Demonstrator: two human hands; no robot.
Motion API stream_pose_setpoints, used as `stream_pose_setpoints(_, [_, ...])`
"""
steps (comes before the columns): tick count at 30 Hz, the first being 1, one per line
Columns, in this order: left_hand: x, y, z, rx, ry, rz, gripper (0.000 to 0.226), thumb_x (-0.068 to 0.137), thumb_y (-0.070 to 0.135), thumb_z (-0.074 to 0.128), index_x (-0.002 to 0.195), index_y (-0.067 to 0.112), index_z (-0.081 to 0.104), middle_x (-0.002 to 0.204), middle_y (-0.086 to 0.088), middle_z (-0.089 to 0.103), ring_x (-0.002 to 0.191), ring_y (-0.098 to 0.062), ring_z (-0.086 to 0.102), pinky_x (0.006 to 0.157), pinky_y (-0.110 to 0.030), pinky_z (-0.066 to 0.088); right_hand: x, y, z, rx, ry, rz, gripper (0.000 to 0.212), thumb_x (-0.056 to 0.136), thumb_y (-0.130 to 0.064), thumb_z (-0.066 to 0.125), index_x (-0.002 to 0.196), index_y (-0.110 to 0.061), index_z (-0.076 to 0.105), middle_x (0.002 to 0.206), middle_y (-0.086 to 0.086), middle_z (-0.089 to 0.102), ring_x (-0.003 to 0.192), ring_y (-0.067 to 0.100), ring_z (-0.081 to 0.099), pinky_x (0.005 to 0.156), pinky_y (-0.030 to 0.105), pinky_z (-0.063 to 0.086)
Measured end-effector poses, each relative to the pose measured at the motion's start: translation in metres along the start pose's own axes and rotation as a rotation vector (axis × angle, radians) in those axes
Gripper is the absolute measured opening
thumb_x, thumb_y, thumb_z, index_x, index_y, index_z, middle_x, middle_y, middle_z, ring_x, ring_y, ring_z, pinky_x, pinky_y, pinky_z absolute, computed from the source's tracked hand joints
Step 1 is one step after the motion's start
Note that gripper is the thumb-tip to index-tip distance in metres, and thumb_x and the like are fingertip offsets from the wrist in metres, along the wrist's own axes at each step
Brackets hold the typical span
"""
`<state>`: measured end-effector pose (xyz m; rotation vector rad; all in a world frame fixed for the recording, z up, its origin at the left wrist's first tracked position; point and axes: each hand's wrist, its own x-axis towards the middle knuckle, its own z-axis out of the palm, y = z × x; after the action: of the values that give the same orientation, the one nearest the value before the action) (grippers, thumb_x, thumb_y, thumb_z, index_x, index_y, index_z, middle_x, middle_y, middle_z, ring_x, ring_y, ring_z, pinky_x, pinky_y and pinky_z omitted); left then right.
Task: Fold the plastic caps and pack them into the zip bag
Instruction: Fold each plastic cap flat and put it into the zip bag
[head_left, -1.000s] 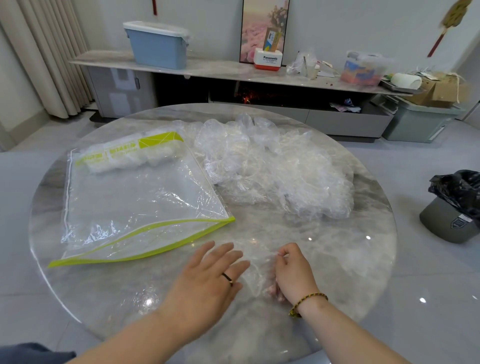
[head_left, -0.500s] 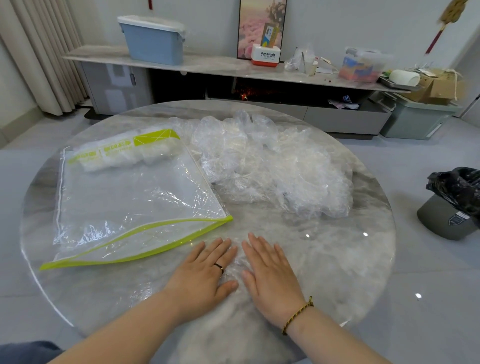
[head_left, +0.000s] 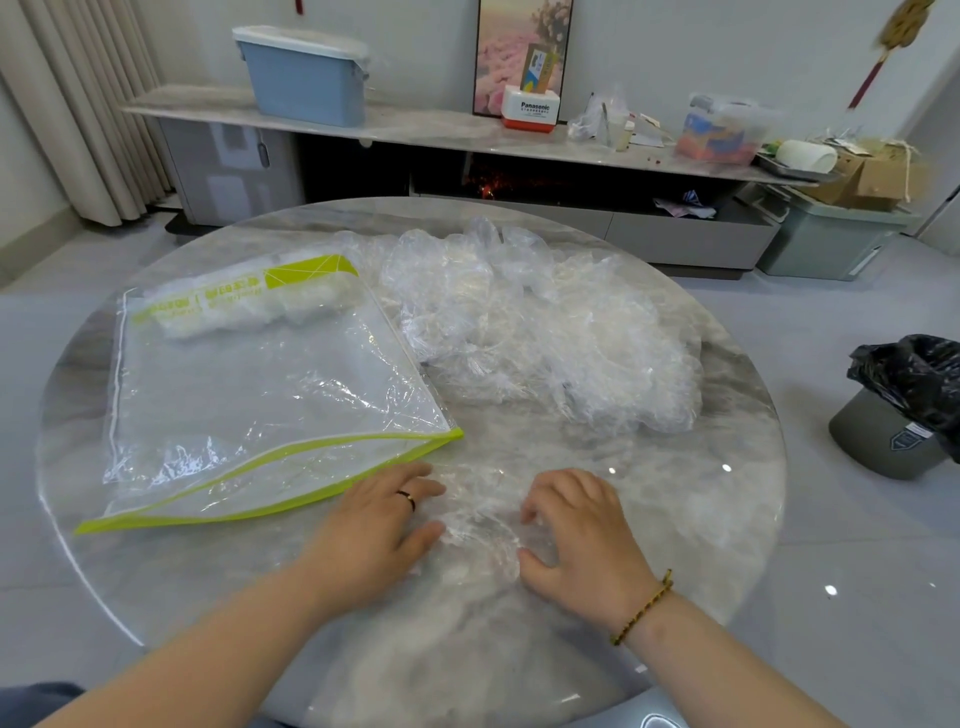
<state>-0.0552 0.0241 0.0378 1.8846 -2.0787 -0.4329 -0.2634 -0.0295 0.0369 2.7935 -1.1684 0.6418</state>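
round grey marble counter (head_left: 701, 493) bears a clear crumpled plastic cap (head_left: 478, 519) under the flat fingers of my left hand (head_left: 379, 525) and the curled ones of my right hand (head_left: 582, 540), grip unclear; i judge it mid-fold, next into the green-rimmed zip bag (head_left: 249, 395).

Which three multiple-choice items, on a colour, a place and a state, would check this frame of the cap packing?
1. What colour is the zip bag's zipper strip?
A. red
B. yellow-green
C. blue

2. Where does the plastic cap being worked lie?
A. inside the bag
B. on the floor
C. on the table, between the left hand and right hand

3. How is the bag's mouth?
A. open
B. zipped shut
C. taped over

Key:
1 B, the strip along its near edge is yellow-green.
2 C, the crumpled cap sits on the marble with a hand at each side.
3 A, the two strips gape apart.
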Motion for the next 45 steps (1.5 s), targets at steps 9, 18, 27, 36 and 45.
stream_pose_setpoints(9, [0.0, -0.002, -0.013, 0.076, -0.01, -0.069, 0.019, 0.092, 0.028, 0.048, 0.106, 0.026, 0.059, 0.082, 0.018, 0.045, 0.092, -0.007, 0.051, 0.061, -0.011, 0.034, 0.001, 0.011, -0.01, -0.22, -0.151, -0.07, 0.014, 0.052, -0.035, 0.053, 0.04, -0.03, 0.057, 0.045, -0.016, 0.053, 0.05, 0.009, 0.054, 0.072, 0.028, 0.027])
stream_pose_setpoints(18, [-0.016, 0.029, -0.002, 0.28, -0.19, 0.039, 0.033, 0.092, 0.041, 0.045, 0.123, 0.031, 0.05, 0.12, 0.009, 0.057, 0.114, -0.012, 0.05, 0.086, -0.022, 0.037, 0.005, 0.018, -0.003, -0.076, -0.087, 0.246, 0.038, 0.071, -0.026, 0.035, 0.089, -0.016, 0.067, 0.095, 0.005, 0.069, 0.093, 0.022, 0.062, 0.087, 0.029, 0.041])
stream_pose_setpoints(27, [-0.017, 0.03, -0.011, 0.255, -0.044, 0.106, 0.03, 0.086, 0.05, 0.05, 0.107, 0.032, 0.06, 0.104, 0.011, 0.061, 0.102, -0.006, 0.054, 0.072, -0.019, 0.035, -0.035, -0.05, 0.002, 0.088, -0.141, -0.24, 0.044, 0.059, -0.046, 0.042, 0.095, -0.023, 0.05, 0.094, -0.006, 0.063, 0.091, 0.01, 0.049, 0.086, 0.019, 0.037])
stream_pose_setpoints(36, [-0.022, 0.018, -0.004, 0.086, -0.039, 0.404, 0.047, 0.049, 0.046, 0.036, 0.092, 0.038, 0.054, 0.1, 0.018, 0.067, 0.097, 0.002, 0.058, 0.085, -0.012, 0.039, -0.034, -0.033, 0.007, 0.255, -0.057, -0.023, 0.017, 0.061, -0.021, 0.041, 0.076, -0.029, 0.044, 0.065, -0.013, 0.059, 0.069, 0.004, 0.047, 0.052, 0.012, 0.039])
stream_pose_setpoints(45, [-0.009, 0.023, 0.011, -0.098, 0.079, 0.052, 0.047, 0.076, 0.055, 0.036, 0.101, 0.023, 0.06, 0.088, 0.006, 0.069, 0.084, -0.013, 0.063, 0.072, -0.02, 0.039, -0.012, -0.031, -0.001, 0.851, -0.09, 0.706, 0.033, 0.087, -0.004, 0.053, 0.058, -0.018, 0.049, 0.04, -0.005, 0.055, 0.045, 0.005, 0.058, 0.059, 0.023, 0.051])
